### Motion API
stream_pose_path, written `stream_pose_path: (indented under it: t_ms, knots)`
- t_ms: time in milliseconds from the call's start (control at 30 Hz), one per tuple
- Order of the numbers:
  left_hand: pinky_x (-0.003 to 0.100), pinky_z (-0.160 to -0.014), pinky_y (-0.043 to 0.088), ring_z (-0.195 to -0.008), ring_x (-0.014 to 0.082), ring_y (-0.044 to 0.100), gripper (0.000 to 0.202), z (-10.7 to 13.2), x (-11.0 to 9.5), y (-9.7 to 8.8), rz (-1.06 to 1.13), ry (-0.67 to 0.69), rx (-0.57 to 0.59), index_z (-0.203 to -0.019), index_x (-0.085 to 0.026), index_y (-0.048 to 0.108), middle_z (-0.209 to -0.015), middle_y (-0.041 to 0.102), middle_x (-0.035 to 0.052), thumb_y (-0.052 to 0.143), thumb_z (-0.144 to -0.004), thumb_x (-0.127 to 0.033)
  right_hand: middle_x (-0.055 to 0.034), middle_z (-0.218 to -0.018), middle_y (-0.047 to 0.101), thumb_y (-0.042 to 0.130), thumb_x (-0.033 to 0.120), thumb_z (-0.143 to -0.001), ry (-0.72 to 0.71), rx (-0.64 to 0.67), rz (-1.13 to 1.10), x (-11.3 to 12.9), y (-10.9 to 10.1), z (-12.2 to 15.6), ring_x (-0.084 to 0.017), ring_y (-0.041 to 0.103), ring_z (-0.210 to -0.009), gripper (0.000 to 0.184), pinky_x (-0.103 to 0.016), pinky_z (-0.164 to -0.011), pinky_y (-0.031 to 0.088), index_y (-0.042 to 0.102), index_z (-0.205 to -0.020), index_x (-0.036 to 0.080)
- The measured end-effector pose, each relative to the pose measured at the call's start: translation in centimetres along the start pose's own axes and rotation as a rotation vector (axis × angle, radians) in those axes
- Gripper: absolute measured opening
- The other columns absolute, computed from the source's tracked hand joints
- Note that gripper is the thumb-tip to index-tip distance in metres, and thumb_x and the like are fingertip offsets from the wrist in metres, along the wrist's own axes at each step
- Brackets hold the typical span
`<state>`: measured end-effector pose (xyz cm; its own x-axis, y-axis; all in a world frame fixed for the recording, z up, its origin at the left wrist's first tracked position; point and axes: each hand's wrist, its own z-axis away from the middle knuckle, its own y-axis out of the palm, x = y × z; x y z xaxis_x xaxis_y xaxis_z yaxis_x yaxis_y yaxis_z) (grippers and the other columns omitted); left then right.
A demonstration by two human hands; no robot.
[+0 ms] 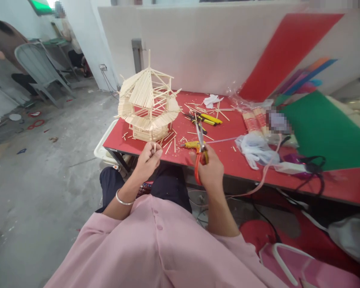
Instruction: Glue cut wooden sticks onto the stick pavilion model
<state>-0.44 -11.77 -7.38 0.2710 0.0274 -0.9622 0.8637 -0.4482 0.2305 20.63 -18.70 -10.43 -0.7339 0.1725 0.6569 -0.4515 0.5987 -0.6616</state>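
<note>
At the front edge of the red table, my left hand is closed in a pinch on a short piece of wooden stick. My right hand grips scissors with orange-red handles, their blades pointing up and away from me. Just beyond my left hand stands a model pavilion of thin wooden sticks; part of its upper roof is open framework. A yellow glue gun lies behind the scissors. Farther back are yellow-handled pliers and loose sticks.
To the right lie stick bundles in plastic, a crumpled plastic bag, a green sheet and a cable. A white partition rises behind the table. Two people sit at the far left near a chair.
</note>
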Motion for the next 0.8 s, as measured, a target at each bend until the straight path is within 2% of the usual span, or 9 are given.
stream_pose_path:
  t_ms: [100,200,333,400,500,600,733,800]
  knots:
    - [0.018,-0.038,0.020,-0.037,0.0033,0.026,0.038,-0.4,0.1,0.2,0.117,-0.101,0.084,-0.096,-0.019,0.058,-0.050,0.030,-0.0138,0.074,-0.083,-0.051,-0.0121,-0.098,0.072,0.056,0.072,-0.082,0.162,0.028,0.207,-2.8,-2.8,-1.8,-0.028,0.065,-0.088,0.072,-0.039,-0.077,0.049,0.065,-0.130,0.020]
    - [0.018,-0.038,0.015,-0.035,0.0022,0.021,0.038,-0.8,0.4,0.8,0.223,-0.185,0.131,-0.088,-0.016,0.065,-0.046,0.023,-0.0141,0.078,-0.079,-0.051,-0.0186,-0.108,0.072,0.058,0.069,-0.082,0.339,0.129,0.388,-5.4,-4.8,-3.3,-0.035,0.066,-0.098,0.076,-0.047,-0.081,0.049,0.061,-0.139,0.019]
    - [0.018,-0.038,0.013,-0.033,0.0014,0.021,0.041,-1.6,0.6,1.5,0.278,-0.240,0.098,-0.078,-0.014,0.069,-0.041,0.024,-0.0141,0.086,-0.069,-0.050,-0.0223,-0.125,0.068,0.056,0.066,-0.084,0.454,0.240,0.481,-7.8,-5.6,-5.2,-0.041,0.064,-0.114,0.077,-0.052,-0.089,0.049,0.054,-0.146,0.020]
    - [0.018,-0.037,0.012,-0.032,0.0012,0.023,0.042,-2.0,0.4,1.7,0.286,-0.248,0.068,-0.076,-0.013,0.069,-0.040,0.026,-0.0138,0.089,-0.065,-0.049,-0.0231,-0.128,0.067,0.051,0.063,-0.087,0.487,0.249,0.530,-8.5,-5.6,-5.5,-0.043,0.063,-0.118,0.073,-0.054,-0.090,0.049,0.055,-0.146,0.021]
    - [0.018,-0.037,0.012,-0.031,0.0007,0.024,0.041,-2.3,0.3,1.7,0.276,-0.250,0.012,-0.071,-0.014,0.066,-0.039,0.031,-0.0129,0.091,-0.060,-0.045,-0.0247,-0.127,0.067,0.049,0.067,-0.085,0.507,0.252,0.572,-9.2,-5.9,-5.1,-0.046,0.063,-0.116,0.074,-0.056,-0.087,0.050,0.057,-0.144,0.022]
    - [0.017,-0.037,0.011,-0.032,0.0006,0.025,0.040,-2.4,0.5,1.7,0.258,-0.254,-0.055,-0.067,-0.016,0.058,-0.040,0.036,-0.0123,0.092,-0.058,-0.035,-0.0252,-0.121,0.069,0.053,0.070,-0.082,0.491,0.299,0.620,-10.2,-6.6,-4.7,-0.046,0.066,-0.107,0.076,-0.055,-0.081,0.051,0.061,-0.140,0.022]
    - [0.016,-0.039,0.017,-0.034,0.0012,0.028,0.034,-2.4,0.3,1.7,0.302,-0.266,-0.017,-0.083,-0.017,0.061,-0.047,0.039,-0.0130,0.086,-0.061,-0.022,-0.0273,-0.111,0.071,0.060,0.056,-0.082,0.327,0.372,0.682,-11.8,-7.7,-6.0,-0.042,0.068,-0.096,0.065,-0.046,-0.069,0.047,0.067,-0.132,0.015]
    - [0.016,-0.041,0.020,-0.036,0.0017,0.029,0.029,-2.4,-0.1,1.5,0.326,-0.282,0.012,-0.089,-0.016,0.064,-0.049,0.038,-0.0123,0.082,-0.067,-0.022,-0.0291,-0.104,0.071,0.064,0.051,-0.080,0.253,0.339,0.714,-11.6,-8.1,-6.8,-0.043,0.068,-0.091,0.058,-0.046,-0.066,0.045,0.072,-0.121,0.011]
